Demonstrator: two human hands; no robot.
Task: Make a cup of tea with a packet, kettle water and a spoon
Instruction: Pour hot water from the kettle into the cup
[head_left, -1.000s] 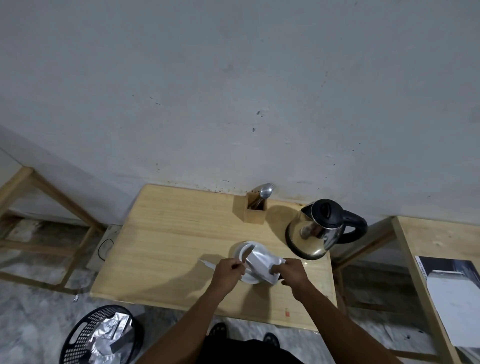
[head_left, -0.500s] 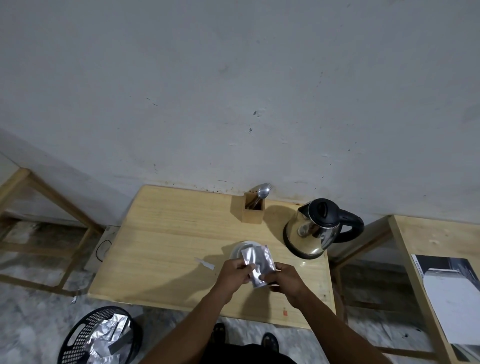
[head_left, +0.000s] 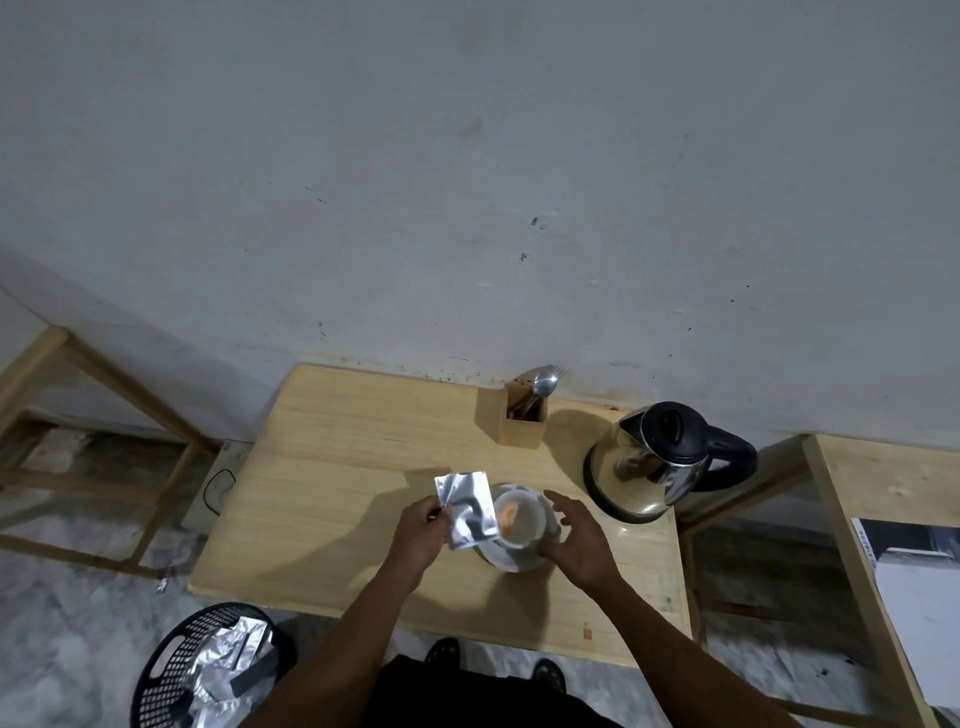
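- Your left hand (head_left: 421, 530) pinches the crinkled silver foil packet (head_left: 466, 509), tilted over the white cup (head_left: 519, 519) on its saucer.
- Orange stuff, perhaps powder, lies inside the cup.
- Your right hand (head_left: 576, 540) hovers beside, fingers spread apart.
- The steel kettle (head_left: 649, 462) stands near on the wooden table (head_left: 337, 467).

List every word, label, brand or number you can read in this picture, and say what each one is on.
No text can be read.
Silver packet in the left hand: plain foil, no print visible.
Kettle: no legible brand or marking.
Printed sheet on the side table at right: any print too blurred to read.
Small orange mark on the table's front edge: too small to read.
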